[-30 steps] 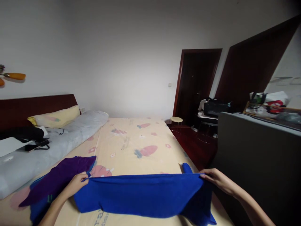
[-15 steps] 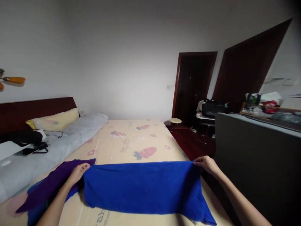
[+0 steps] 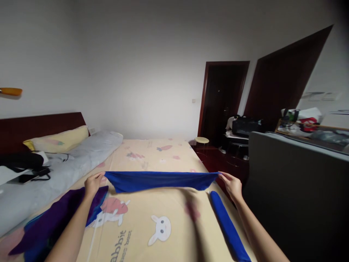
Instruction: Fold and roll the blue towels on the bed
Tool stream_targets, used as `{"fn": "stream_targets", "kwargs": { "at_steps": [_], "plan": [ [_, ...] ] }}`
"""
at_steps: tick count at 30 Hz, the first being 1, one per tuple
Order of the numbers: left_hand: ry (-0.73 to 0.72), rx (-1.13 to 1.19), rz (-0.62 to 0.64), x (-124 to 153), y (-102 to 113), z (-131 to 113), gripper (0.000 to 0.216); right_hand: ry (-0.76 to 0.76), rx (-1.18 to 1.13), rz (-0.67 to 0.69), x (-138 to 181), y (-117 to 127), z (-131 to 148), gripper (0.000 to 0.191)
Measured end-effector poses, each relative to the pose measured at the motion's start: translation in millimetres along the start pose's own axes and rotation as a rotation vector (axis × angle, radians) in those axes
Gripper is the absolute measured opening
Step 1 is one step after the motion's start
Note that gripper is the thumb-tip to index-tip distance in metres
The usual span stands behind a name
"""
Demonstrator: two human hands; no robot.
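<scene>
A bright blue towel (image 3: 160, 181) is stretched taut above the bed between my two hands. My left hand (image 3: 93, 183) pinches its left corner and my right hand (image 3: 231, 185) pinches its right corner. The lower part of the towel trails down along the bed's right edge as a blue strip (image 3: 227, 225). A purple towel (image 3: 54, 218) lies flat on the bed under my left forearm, with another blue cloth beneath it.
The bed (image 3: 152, 225) has a cream sheet printed with rabbits and carrots. A grey bolster (image 3: 54, 174), a yellow pillow (image 3: 57, 138) and dark items lie by the headboard at left. A grey panel (image 3: 294, 189) stands right; a stool (image 3: 202, 140) and dark doorway are beyond.
Both hands have lifted the blue towel off the bed and away from me, so the printed sheet beneath shows. The towel now hangs as a narrow band.
</scene>
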State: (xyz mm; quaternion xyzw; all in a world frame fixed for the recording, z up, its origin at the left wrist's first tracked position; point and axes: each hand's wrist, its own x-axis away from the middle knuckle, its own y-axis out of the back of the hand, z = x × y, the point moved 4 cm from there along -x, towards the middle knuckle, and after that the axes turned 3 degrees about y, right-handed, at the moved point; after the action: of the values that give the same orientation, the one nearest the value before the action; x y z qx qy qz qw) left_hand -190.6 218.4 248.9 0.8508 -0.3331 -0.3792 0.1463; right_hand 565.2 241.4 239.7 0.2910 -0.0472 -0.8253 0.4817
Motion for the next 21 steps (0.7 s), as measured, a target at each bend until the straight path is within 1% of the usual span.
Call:
{"fn": "stream_targets", "kwargs": {
  "at_steps": [1,3,6,9,11,13,15,18,21],
  "plan": [
    [-0.015,0.008,0.007,13.1,-0.3,6.0,0.048,-0.01,-0.007,0.0,11.7,-0.8,-9.6,0.057],
    [-0.032,0.011,0.036,50.8,-2.2,21.8,0.057,-0.05,-0.003,0.028,43.4,-4.8,-32.4,0.061],
    [-0.009,0.001,0.115,124.1,-7.6,55.2,0.066,-0.135,0.054,0.116,103.0,-13.7,-68.6,0.059],
    [0.051,-0.012,0.197,192.9,-11.5,98.7,0.06,-0.178,0.118,0.207,156.8,-19.7,-98.2,0.045],
    [0.127,-0.034,0.261,225.2,-12.5,131.0,0.05,-0.178,0.147,0.286,181.5,-21.5,-113.0,0.036],
    [0.2,-0.054,0.308,243.7,-11.5,159.3,0.041,-0.155,0.187,0.39,197.0,-22.4,-123.8,0.031],
    [0.246,-0.062,0.315,250.6,-7.8,177.3,0.034,-0.121,0.243,0.48,205.9,-21.7,-130.0,0.03],
    [0.317,-0.058,0.322,253.4,0.3,184.8,0.03,-0.096,0.316,0.524,212.2,-16.4,-129.8,0.03],
    [0.467,-0.138,0.299,261.5,11.6,182.0,0.035,-0.092,0.346,0.577,217.7,-9.6,-122.9,0.03]
  ]
}}
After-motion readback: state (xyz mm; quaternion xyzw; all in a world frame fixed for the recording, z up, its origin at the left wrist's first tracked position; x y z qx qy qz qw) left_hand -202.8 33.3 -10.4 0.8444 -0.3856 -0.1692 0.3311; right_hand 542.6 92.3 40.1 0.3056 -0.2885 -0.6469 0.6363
